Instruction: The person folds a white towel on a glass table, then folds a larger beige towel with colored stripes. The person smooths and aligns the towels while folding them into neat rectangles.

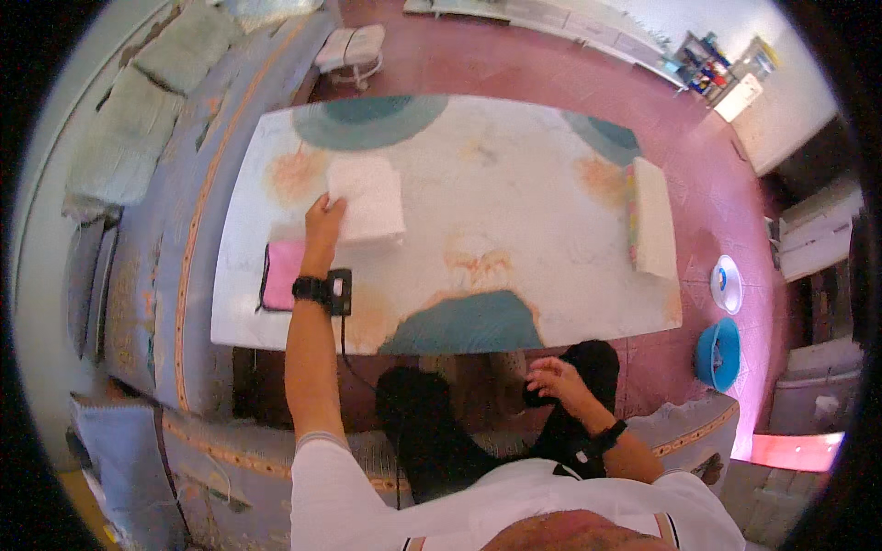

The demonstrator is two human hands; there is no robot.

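On the table [441, 206] lies a white, roughly rectangular stack [368, 200]; whether it is paper or folded cloth cannot be told. My left hand [325, 215] grips its left edge, thumb on the upper side. Below that hand is a pink zip pouch [282, 275] with black edging, partly covered by my forearm. A small black device [340, 293] with a cable sits beside my left wrist. My right hand [557, 380] hovers by my right knee, off the table, its fingers loosely apart and holding nothing.
A cream-coloured block [653, 217] stands at the table's right end. On the red floor to the right are a white basin [725, 284] and a blue basin [718, 355]. A covered sofa [200, 227] runs along the left, and a small stool [351, 52] stands beyond the table.
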